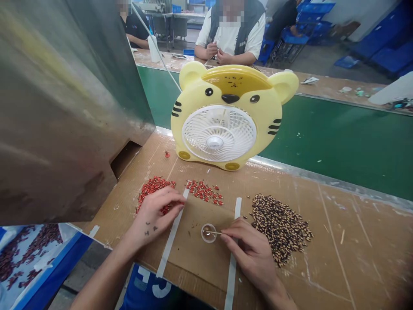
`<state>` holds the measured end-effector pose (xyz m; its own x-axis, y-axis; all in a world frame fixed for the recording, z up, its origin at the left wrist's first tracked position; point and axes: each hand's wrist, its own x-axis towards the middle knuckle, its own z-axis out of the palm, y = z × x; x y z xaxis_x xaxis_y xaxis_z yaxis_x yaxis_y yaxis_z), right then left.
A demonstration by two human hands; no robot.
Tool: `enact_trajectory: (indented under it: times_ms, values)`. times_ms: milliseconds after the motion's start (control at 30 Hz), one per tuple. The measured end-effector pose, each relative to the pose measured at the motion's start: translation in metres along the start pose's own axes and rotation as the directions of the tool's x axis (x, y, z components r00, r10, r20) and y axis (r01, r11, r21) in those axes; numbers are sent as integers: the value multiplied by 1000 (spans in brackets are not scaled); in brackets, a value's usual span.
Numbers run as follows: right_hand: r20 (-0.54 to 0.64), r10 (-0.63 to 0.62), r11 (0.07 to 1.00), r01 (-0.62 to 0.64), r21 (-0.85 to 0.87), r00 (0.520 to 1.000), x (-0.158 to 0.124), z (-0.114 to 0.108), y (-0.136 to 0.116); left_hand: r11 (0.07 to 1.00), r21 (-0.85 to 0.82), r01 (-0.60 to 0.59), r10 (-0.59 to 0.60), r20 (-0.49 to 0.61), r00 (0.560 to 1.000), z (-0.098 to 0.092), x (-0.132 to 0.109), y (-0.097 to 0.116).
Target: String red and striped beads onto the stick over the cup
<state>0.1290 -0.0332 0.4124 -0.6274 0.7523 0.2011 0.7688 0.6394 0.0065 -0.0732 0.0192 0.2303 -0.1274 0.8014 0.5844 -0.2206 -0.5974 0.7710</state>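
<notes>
My right hand [250,247] pinches a thin pale stick [215,233] between thumb and fingertips. The stick's far end dips into a small round clear cup [203,233] holding a little clear liquid or gel. My left hand [163,209] hovers at the edge of a pile of small red pieces [150,188], partly covering it. Its thumb and fingertips come close together; whatever may be between them is hidden. A smaller scatter of red pieces with pale ends [204,191] lies just beyond. Right of my right hand spreads a heap of small black-and-tan pieces [279,224].
A yellow tiger-faced fan [271,112] stands behind the work area. White tape strips [232,267] edge a cardboard sheet [196,262]. A large metal housing [71,107] rises at left, above a blue-rimmed tray [61,275] of dark red pieces. Beyond a green divider [338,133] sits a co-worker [230,38].
</notes>
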Motion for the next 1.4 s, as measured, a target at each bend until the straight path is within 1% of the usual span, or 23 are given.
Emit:
enact_trajectory:
  times_ms: [67,133,233,300,333,433,500,533,567,600,667,733,833,967,1033,1133,1233,1300,1400]
  values:
    - [-5,36,999,-36,-4,999,0,-1,0,964,-244,110,-120,-28,992,8,-11,9]
    - [-14,61,998,-61,14,998,-1,-2,0,885,-420,200,-222,-4,975,19,-21,13]
    - [-32,79,996,-78,53,996,-4,-4,1,740,-612,280,-317,49,947,35,-32,12]
    - [-36,142,987,-139,80,989,-7,-5,2,650,-693,312,-359,83,930,43,-39,12]
    - [-39,190,978,-186,95,981,-8,-5,2,636,-694,338,-382,98,919,45,-42,12]
    - [-54,330,935,-319,156,942,-9,-6,0,648,-624,436,-469,125,874,52,-50,14]
    - [-64,360,920,-343,187,931,-7,-6,-3,598,-627,500,-533,155,832,56,-53,16]
    - [-68,354,921,-336,196,933,-6,-5,-5,565,-645,514,-550,170,818,58,-55,16]
    - [-73,343,925,-324,198,936,-4,-5,-7,547,-657,518,-556,178,812,60,-55,17]
    - [-78,328,931,-309,197,941,-2,-5,-9,546,-659,517,-550,183,815,62,-56,17]
    - [-87,309,938,-289,193,947,1,-5,-12,564,-661,495,-520,181,835,64,-55,18]
    - [-92,294,944,-273,186,952,3,-5,-13,544,-683,487,-509,192,839,65,-54,19]
    - [-85,247,956,-228,186,965,3,-5,-13,466,-731,499,-543,209,813,66,-52,20]
    - [-66,188,958,-169,232,980,3,-4,-16,383,-766,516,-578,236,781,70,-51,20]
    - [-60,162,959,-143,244,985,5,-4,-19,356,-776,521,-573,259,778,72,-51,20]
    - [-58,128,963,-111,245,990,9,-3,-24,347,-784,514,-554,271,787,71,-51,22]
    - [-56,110,964,-93,248,992,11,-1,-26,334,-789,515,-557,275,783,68,-50,25]
    - [-48,113,964,-97,249,992,11,0,-26,324,-791,519,-557,284,781,67,-49,26]
    - [-29,124,962,-113,250,992,10,1,-25,334,-781,528,-548,295,783,67,-49,28]
